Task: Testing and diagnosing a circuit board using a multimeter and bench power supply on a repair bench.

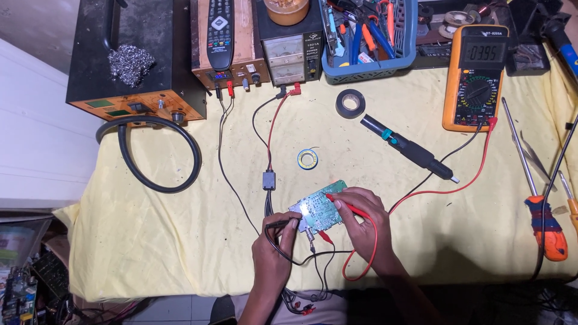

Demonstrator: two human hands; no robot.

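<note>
The green circuit board (318, 210) lies near the front edge of the bench (180, 229), which is draped in a yellow cloth, and both hands work on it with meter probes. The left hand (274, 247) pinches the black probe (278, 223) between thumb and fingers, its tip at the board's left edge; the right hand (359, 213) is curled over the board's right side, pinching the red probe (343, 203) with the tip pointing onto the board's top face. Both leads run back to the orange multimeter (478, 75) at the rear right, whose display shows a reading. To probe well, it seems best to rest the heels of both hands on the cloth so the tips stay put, to press each tip squarely on a single solder point so that it does not bridge neighbours, and to glance up at the display only once both tips are steady. The red and black clip leads (325, 238) at the board's lower edge lie close to the probes, so slack wire should be kept off them. The soldering iron (409, 147) lies well apart.
</note>
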